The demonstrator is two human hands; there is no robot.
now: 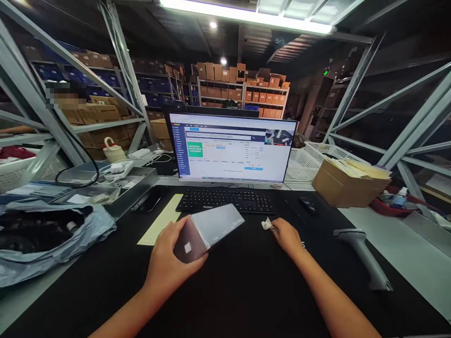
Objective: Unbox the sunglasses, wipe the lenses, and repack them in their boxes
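My left hand point(168, 263) is closed around the near end of a flat grey box point(211, 230) and holds it just above the black desk mat point(246, 291), in front of the black keyboard point(227, 200). A small white label shows on the box's dark end. My right hand point(287, 236) rests on the mat to the right, its fingers pinched on a small crumpled white scrap of paper point(267, 224). A monitor point(230, 148) with a lit software page stands behind the keyboard.
A grey barcode scanner point(364, 256) lies at the right, a black mouse point(308, 204) beyond it. A cardboard box of papers point(347, 180) and white baskets point(303, 164) stand at the back right. A grey plastic bag point(52, 234) with dark contents lies at the left. Metal shelving surrounds the desk.
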